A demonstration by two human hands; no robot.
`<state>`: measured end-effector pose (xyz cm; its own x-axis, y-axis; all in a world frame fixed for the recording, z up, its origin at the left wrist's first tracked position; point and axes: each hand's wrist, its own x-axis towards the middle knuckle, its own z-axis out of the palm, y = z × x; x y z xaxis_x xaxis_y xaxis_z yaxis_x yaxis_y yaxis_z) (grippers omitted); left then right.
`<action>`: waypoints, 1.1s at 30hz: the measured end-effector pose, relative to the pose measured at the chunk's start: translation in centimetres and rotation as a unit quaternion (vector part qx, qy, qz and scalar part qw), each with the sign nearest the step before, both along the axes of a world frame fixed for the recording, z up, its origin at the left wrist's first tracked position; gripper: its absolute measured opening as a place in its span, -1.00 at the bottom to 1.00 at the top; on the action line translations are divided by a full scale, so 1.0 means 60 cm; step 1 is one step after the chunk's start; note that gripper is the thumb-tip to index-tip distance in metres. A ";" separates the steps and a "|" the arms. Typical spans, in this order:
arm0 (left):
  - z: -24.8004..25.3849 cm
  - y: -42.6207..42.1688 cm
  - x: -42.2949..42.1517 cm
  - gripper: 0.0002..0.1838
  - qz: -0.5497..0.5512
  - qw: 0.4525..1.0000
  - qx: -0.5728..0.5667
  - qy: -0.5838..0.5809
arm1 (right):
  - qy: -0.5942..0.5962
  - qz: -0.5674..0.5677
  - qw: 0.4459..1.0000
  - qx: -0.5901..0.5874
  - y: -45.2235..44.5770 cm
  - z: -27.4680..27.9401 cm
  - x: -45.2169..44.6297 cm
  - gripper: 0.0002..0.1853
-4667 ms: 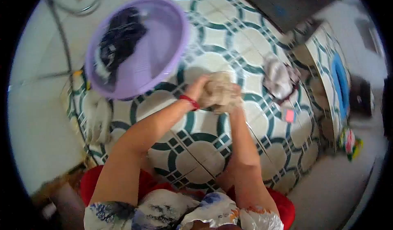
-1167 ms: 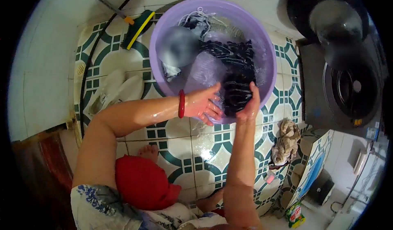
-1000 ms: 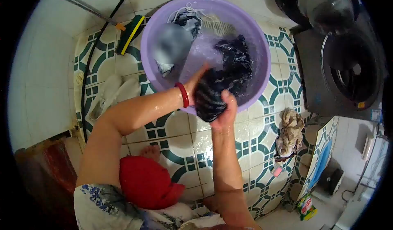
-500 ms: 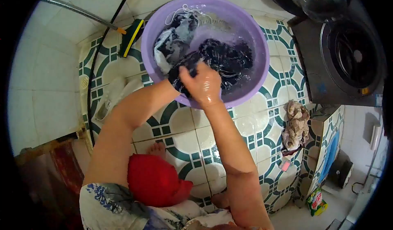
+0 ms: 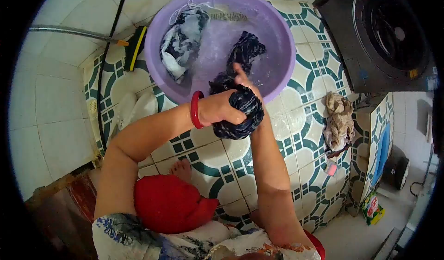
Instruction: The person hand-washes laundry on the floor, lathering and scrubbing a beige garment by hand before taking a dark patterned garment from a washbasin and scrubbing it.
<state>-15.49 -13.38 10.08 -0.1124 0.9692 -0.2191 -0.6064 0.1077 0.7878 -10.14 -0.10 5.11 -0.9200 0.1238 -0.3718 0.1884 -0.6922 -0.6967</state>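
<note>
A wet dark patterned cloth [image 5: 247,107] is bunched between my hands over the near rim of the purple basin [image 5: 282,77], its far end trailing into the water. My left hand [image 5: 219,109], below a red bangle [image 5: 197,110] on the wrist, is closed on the bunch. Behind the cloth is my right hand [image 5: 249,84], pressed against it, with a finger pointing into the basin and the rest partly hidden. A black-and-white garment [image 5: 185,40] with a white cord lies in the water at the basin's left side.
Left of the basin are a squeegee brush [image 5: 135,48], a black hose [image 5: 105,61] and white shoes [image 5: 143,108]. To the right are a washing machine [image 5: 342,52], beige cloths [image 5: 339,121], a pink bar [image 5: 331,168] and a green packet [image 5: 372,208].
The dark cloth's bunch has moved from over the water toward me, at the near rim. My left hand, hidden half a second ago, now shows gripping it. The view has shifted slightly.
</note>
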 end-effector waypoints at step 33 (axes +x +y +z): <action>-0.252 -0.169 0.149 -0.41 0.073 0.888 -0.252 0.378 | -0.134 0.018 0.695 0.706 -0.022 -0.193 0.222 -0.62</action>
